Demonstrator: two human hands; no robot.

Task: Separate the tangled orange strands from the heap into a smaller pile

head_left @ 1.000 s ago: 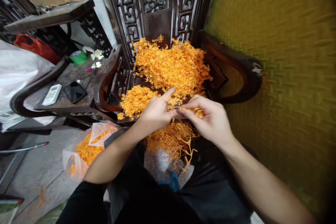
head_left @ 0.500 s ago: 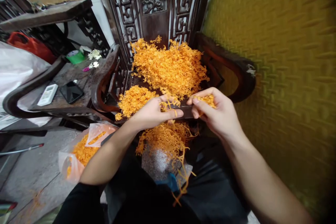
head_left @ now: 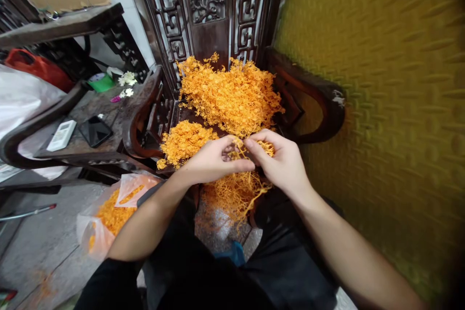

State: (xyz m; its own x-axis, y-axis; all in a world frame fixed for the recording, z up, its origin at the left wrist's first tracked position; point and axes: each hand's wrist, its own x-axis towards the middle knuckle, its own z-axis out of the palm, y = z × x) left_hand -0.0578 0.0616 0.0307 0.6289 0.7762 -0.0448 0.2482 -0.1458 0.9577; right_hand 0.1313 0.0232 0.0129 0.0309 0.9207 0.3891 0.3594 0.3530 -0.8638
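Note:
My left hand [head_left: 218, 159] curls loosely around a small bunch of orange, thread-like mushrooms that look like cordyceps [head_left: 240, 149], its thumb stretched out below. Close beside it, on the right, my right hand [head_left: 278, 160] pinches at the same bunch with thumb and forefinger, and more strands stick out behind its fingers. Under both hands a tangle of long orange strands [head_left: 232, 193] hangs over my lap. Beyond them, a large cordyceps heap [head_left: 232, 94] and a smaller cordyceps heap [head_left: 187, 140] lie on the seat of a dark carved wooden chair [head_left: 210, 38].
A plastic bag of orange strands [head_left: 114, 210] stands on the floor at the left. The side table holds a black phone [head_left: 95, 131], a white device [head_left: 61, 135] and green tape [head_left: 100, 82]. A yellow patterned surface [head_left: 381, 82] rises along the right, beside the chair's armrest [head_left: 332, 111].
My right hand has moved left and slightly down to meet my left hand, its fingers now at the left hand's bunch. Long strands dangling low over my lap are gone from there.

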